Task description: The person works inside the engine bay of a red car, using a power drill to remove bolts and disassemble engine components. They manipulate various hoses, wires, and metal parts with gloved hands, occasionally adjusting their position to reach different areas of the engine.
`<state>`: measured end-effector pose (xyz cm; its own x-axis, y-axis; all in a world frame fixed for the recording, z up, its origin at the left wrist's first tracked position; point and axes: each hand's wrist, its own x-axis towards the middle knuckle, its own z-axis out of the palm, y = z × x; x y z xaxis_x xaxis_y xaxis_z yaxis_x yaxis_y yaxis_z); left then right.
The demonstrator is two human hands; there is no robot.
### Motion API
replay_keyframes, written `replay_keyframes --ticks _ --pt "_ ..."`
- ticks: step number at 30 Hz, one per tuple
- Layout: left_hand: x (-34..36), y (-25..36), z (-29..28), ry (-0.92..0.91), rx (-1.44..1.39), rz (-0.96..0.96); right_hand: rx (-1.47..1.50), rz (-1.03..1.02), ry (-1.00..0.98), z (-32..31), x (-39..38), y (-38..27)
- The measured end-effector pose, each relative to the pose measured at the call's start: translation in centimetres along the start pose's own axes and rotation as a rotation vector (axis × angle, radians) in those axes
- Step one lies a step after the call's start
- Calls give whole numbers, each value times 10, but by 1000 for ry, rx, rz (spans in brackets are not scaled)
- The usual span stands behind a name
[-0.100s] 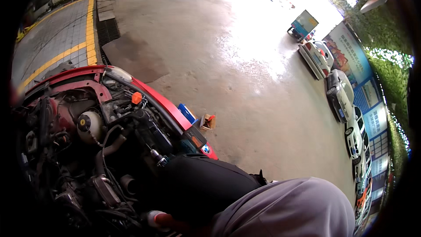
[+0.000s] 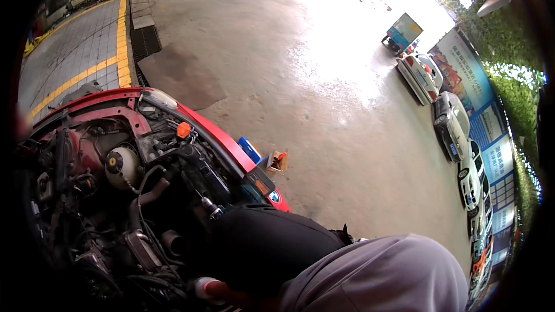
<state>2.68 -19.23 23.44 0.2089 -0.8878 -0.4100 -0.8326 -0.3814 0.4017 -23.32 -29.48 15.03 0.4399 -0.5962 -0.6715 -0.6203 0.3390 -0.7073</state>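
Note:
At the lower edge, in shade, my right hand [image 2: 219,290] is by the engine bay. Its few visible fingers look curled beside a small whitish thing [image 2: 202,286], too dark to name. A grey sleeve [image 2: 381,277] bulges at the lower right, and a black-trousered leg [image 2: 272,237] lies across the car's front. My left hand cannot be made out; a pinkish blur [image 2: 23,126] at the left rim is too smeared to name. Near the knee, a tool with a metal nose and bluish body [image 2: 211,208] rests in the bay. A white reservoir with a black cap [image 2: 121,167] stands among hoses.
The red bodywork [image 2: 214,138] curves around the engine bay, with an orange part [image 2: 183,130] inside it. On the floor beyond are a blue case [image 2: 250,150] and an open carton [image 2: 277,160]. Parked cars [image 2: 450,127] line the right; a drain grate [image 2: 145,41] runs at left.
The whole view has shifted very slightly. My right hand and the things in the engine bay keep their places relative to each other.

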Motion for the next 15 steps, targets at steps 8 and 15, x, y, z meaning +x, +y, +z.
replay_keyframes --ticks 8,15 --pt "-29 -5 -56 41 37 -27 -40 -54 -9 2 -3 -24" --pt "-66 -13 -108 80 49 -18 -91 -117 2 12 6 -40"
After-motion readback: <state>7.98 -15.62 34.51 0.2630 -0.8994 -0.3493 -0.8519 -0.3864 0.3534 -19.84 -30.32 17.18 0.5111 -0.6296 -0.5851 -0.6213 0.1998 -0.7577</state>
